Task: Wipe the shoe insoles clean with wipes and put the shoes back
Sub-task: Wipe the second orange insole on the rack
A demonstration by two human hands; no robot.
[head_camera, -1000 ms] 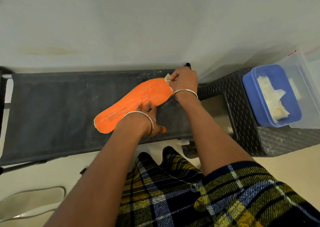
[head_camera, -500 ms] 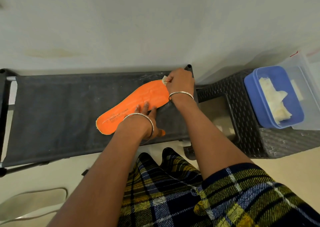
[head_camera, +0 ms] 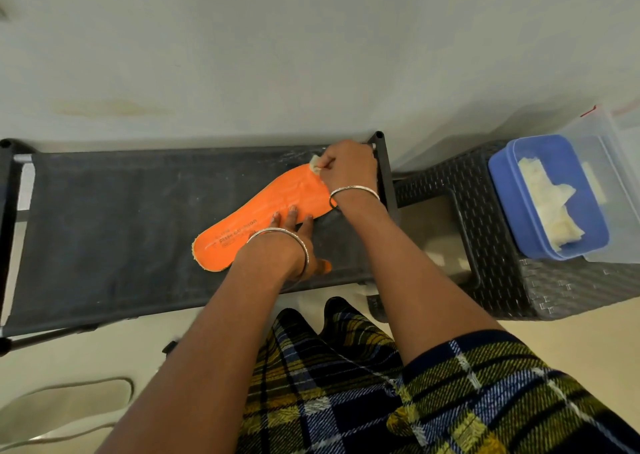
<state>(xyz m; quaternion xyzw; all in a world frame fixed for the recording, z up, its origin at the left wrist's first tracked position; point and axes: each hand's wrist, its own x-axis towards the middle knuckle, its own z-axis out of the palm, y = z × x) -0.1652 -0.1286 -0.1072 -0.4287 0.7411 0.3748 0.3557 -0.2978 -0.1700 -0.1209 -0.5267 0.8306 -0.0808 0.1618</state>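
Observation:
An orange insole (head_camera: 277, 204) lies diagonally on the dark fabric shelf (head_camera: 114, 218) of a shoe rack. My left hand (head_camera: 294, 242) presses flat on the insole's middle with straight fingers. At the insole's far toe end my right hand (head_camera: 346, 166) grips a small whitish wipe (head_camera: 316, 162), of which only a corner shows past the fingers. No shoes are in view.
A dark wicker stool (head_camera: 485, 245) stands right of the rack. On it sits a blue tub (head_camera: 509, 194) with pale wipes (head_camera: 550, 204), beside a clear plastic lid. A pale slipper-like shape (head_camera: 62, 405) lies on the floor at lower left. A wall rises just behind the rack.
My right hand with the wipe has slid a little toward the toe tip of the insole. The left hand has kept pressing at the same spot.

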